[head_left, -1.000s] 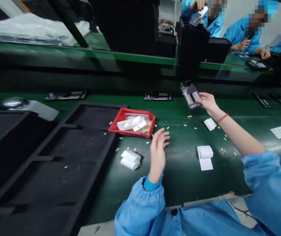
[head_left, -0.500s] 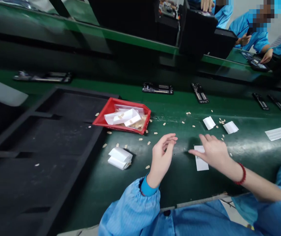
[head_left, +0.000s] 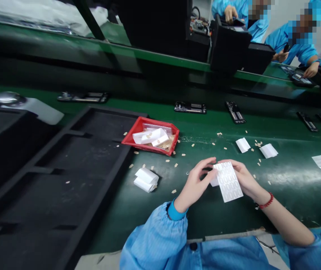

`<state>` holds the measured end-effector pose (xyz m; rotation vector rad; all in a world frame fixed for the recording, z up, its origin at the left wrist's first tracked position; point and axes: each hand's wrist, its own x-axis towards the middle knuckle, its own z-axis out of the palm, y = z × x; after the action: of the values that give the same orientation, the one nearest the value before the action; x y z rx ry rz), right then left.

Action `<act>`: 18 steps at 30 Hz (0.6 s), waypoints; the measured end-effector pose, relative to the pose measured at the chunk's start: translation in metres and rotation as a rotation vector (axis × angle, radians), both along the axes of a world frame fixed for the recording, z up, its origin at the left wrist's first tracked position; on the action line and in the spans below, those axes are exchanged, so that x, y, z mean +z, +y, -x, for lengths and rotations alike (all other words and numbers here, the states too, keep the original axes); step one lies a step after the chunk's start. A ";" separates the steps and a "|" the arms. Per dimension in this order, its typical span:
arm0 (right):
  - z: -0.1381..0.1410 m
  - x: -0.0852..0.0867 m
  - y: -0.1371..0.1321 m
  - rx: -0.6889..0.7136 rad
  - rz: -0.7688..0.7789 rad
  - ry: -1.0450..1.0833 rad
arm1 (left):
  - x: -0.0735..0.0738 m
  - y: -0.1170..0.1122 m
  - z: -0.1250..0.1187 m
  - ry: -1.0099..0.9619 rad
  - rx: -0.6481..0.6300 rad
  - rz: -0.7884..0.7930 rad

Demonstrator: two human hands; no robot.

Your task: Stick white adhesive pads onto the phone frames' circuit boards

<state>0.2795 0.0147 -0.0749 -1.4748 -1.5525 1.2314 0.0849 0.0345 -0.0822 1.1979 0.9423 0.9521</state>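
Observation:
Both my hands hold a white sheet of small labels (head_left: 228, 181) just above the green belt (head_left: 205, 210). My right hand (head_left: 246, 180) grips the sheet from its right side. My left hand (head_left: 196, 183) pinches its upper left corner with thumb and fingers. A red cord sits on my right wrist. A red bin (head_left: 150, 140) with white folded pieces and beige scraps stands to the upper left of my hands. Two folded white pieces (head_left: 146, 180) lie on the belt left of my left hand.
Black foam trays (head_left: 64, 180) fill the left side. Dark phone frames (head_left: 190, 108) lie along the belt's far lane, another frame (head_left: 235, 111) to the right. White folded pieces (head_left: 242, 144) and beige scraps dot the belt. People in blue coats (head_left: 300, 45) work across the line.
My right hand set a phone frame down on the far lane, came back and picked up the white sheet. My left hand closed onto the sheet's corner.

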 end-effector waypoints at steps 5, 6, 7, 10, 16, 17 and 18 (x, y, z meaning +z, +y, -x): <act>-0.001 -0.015 0.009 0.089 -0.055 -0.025 | -0.012 0.006 0.007 0.151 0.000 -0.026; -0.006 -0.014 0.015 0.096 -0.074 -0.063 | -0.014 0.007 0.008 0.189 0.006 -0.040; -0.012 -0.013 0.024 0.097 -0.098 -0.109 | -0.015 0.008 0.010 0.229 0.013 -0.059; -0.018 -0.008 0.074 0.107 -0.189 -0.264 | -0.016 0.006 0.011 0.343 0.046 -0.121; 0.031 0.014 0.231 0.161 -0.366 -0.518 | -0.014 -0.005 0.013 0.490 0.078 -0.174; 0.038 0.017 0.252 0.165 -0.374 -0.548 | -0.013 -0.006 0.014 0.490 0.080 -0.184; 0.043 0.020 0.269 0.168 -0.376 -0.574 | -0.013 -0.007 0.015 0.485 0.086 -0.194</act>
<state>0.2363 0.2839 -0.0551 -1.5361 -2.1786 0.5599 0.0698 0.0274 -0.0953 1.6052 1.3134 0.8483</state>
